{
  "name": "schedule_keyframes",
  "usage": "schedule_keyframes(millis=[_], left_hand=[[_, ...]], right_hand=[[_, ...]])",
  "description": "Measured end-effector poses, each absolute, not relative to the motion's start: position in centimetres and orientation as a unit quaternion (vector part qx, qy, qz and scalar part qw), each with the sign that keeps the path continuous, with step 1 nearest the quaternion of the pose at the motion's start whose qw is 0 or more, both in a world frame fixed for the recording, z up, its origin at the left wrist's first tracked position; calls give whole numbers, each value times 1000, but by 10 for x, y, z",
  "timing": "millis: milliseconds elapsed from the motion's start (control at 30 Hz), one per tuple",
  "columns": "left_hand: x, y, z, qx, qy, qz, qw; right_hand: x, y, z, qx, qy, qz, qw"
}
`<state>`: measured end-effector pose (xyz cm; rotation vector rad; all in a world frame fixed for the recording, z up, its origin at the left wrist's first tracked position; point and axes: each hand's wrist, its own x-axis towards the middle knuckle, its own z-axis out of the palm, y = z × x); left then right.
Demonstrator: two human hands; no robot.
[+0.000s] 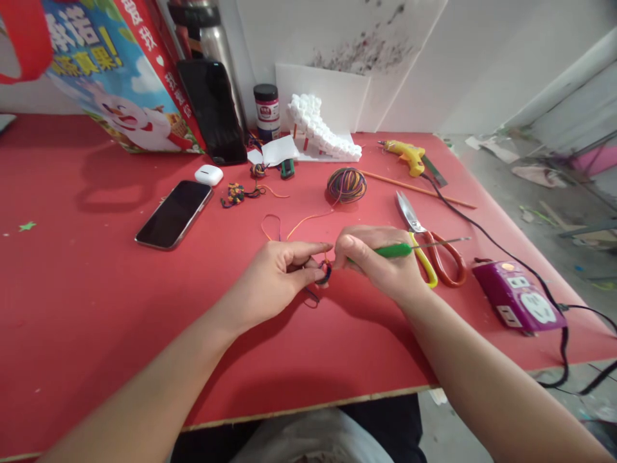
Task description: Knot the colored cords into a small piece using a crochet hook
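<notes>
My left hand (279, 276) pinches a small dark, multicoloured piece of crochet (325, 273) between thumb and fingers. My right hand (380, 260) is closed around a green-handled crochet hook (393, 251), whose thin metal shaft points right, away from the piece. The right fingertips are close by the piece; whether they touch it I cannot tell. From my left hand a thin strand loops back towards a ball of variegated yarn (347, 185) on the red table (270, 360). A dark loop of yarn hangs below the piece.
Scissors (419, 235) lie beside my right hand, with a purple power box (518, 294) and black cable further right. Behind are a yellow glue gun (405, 154), a wooden stick (419, 189) and a white bumpy model (322, 128). A phone (174, 214) and earbud case (209, 174) lie left.
</notes>
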<state>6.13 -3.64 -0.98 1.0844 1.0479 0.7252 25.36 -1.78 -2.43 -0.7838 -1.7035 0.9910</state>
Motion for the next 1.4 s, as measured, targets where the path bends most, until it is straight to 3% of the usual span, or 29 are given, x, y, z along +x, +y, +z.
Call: schedule_keyframes(millis=[200,367,533,867,1100,1233,1400], left_hand=[[59,-32,-12,352,469,377,717],[58,-32,-11,308,408,392,765],[60,-34,-10,315,404,430,744],[62,-36,-9,322,420,455,716],[64,-37,-10,385,475,459,645],[61,-34,-9,458,483,458,589],[54,-30,-5,510,483,389,596]], right_hand=[[250,-23,-31,-226,-792,269,499],[248,-29,-33,-226,-840,129,477],[247,-31,-33,-259,-855,5,449],[241,-37,-38,-296,-853,-81,422],[234,-39,-41,-321,-832,-15,453],[236,-36,-36,-310,-797,136,500],[248,-26,-29,-332,-746,328,475]])
